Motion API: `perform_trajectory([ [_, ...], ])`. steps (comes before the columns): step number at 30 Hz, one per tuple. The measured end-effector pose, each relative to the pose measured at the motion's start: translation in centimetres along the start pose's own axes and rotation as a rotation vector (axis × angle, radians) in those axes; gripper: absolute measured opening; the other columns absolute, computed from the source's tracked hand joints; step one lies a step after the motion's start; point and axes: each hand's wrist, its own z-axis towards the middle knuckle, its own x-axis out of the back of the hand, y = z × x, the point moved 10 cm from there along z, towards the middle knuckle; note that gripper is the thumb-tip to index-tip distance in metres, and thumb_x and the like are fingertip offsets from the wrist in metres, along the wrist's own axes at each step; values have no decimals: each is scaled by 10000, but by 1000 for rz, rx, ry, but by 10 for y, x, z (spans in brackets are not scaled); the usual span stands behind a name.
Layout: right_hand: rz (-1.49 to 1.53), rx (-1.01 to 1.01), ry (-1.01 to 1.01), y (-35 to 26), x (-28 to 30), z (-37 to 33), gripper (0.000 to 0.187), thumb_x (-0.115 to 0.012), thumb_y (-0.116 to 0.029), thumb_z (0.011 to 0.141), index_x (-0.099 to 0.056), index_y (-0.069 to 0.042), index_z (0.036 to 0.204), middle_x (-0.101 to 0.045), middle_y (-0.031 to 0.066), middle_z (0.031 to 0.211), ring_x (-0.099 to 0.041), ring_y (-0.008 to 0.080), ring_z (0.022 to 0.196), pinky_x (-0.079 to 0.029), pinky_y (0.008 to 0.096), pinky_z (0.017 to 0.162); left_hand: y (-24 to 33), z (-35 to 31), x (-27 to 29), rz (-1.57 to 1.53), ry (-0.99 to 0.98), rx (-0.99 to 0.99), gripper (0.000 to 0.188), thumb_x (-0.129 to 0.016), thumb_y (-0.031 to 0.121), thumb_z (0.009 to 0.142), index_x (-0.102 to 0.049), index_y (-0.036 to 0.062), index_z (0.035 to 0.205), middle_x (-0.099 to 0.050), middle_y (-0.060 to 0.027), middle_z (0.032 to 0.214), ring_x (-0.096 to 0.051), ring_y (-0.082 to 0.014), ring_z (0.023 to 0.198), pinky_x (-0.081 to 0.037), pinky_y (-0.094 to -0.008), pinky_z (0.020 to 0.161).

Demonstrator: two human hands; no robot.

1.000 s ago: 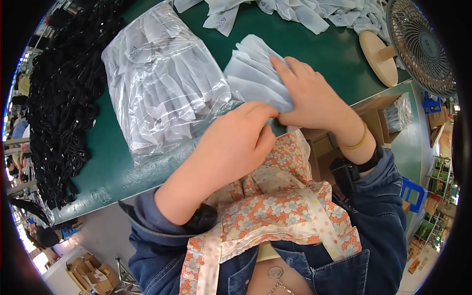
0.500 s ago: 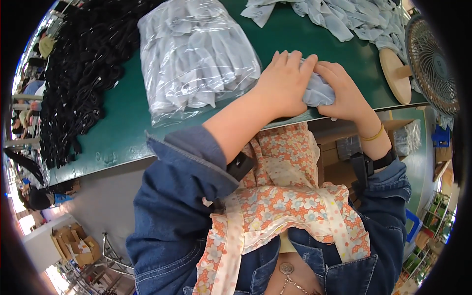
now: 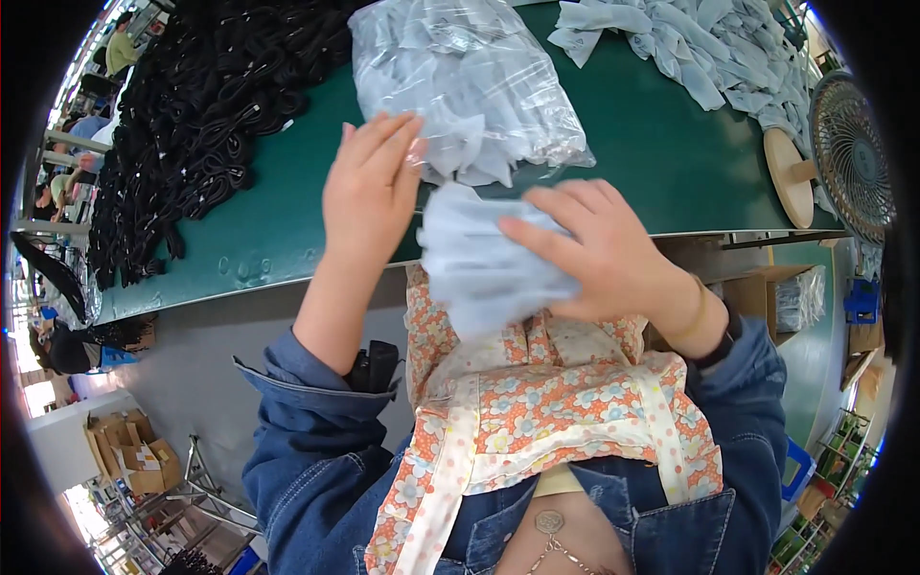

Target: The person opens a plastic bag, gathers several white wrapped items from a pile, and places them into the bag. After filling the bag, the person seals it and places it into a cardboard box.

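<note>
My right hand (image 3: pixel 609 254) grips a bundle of small frosted plastic bags (image 3: pixel 489 259), blurred by motion, just in front of the table edge and above my floral apron. The thumb and fingers press on the bundle's right side. My left hand (image 3: pixel 369 192) is raised at the near left corner of a large clear plastic bag (image 3: pixel 460 86), fingers stretched out and nothing seen in them. Whether its fingertips touch the clear bag, I cannot tell. More of the frosted bags fill that clear bag, which lies on the green table (image 3: pixel 632 144).
Coiled black cables (image 3: pixel 220 105) are heaped on the table's left. Loose frosted bags (image 3: pixel 690 43) spread over the far right. A fan (image 3: pixel 851 153) with a round wooden base (image 3: pixel 788 177) stands at the right end. Below it sits an open cardboard box (image 3: pixel 762 292).
Both hands were together around the bundle on the table. Now the left hand has let go and moved left, while the right has brought the bundle left and toward me.
</note>
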Motion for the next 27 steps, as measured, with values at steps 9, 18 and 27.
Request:
perform_trajectory([
  [9, 100, -652, 126, 105, -24, 86, 682, -627, -394, 746, -449, -109, 1338, -533, 254, 1181, -526, 408, 1075, -445, 474, 876, 54, 13, -4, -102, 143, 38, 302, -604, 135, 854, -619, 59, 1146, -587, -125, 1215, -542, -352, 1137, -406, -479, 979],
  [18, -379, -250, 326, 59, -21, 88, 619, -642, -376, 751, -485, -217, 1328, -368, 245, 1388, -417, 476, 1213, -355, 536, 985, 74, -15, -5, -91, 74, -168, 343, -622, 88, 818, -614, 71, 1160, -569, -114, 1249, -536, -347, 1154, -398, -512, 976],
  [27, -32, 611, 207, -22, 7, -15, 267, -587, -172, 770, -647, -82, 1014, -626, 191, 1095, -626, 337, 936, -487, 422, 802, 17, -65, 19, -28, 101, -46, 424, -655, 69, 753, -553, 15, 1161, -530, -205, 1262, -539, -389, 1128, -409, -546, 950],
])
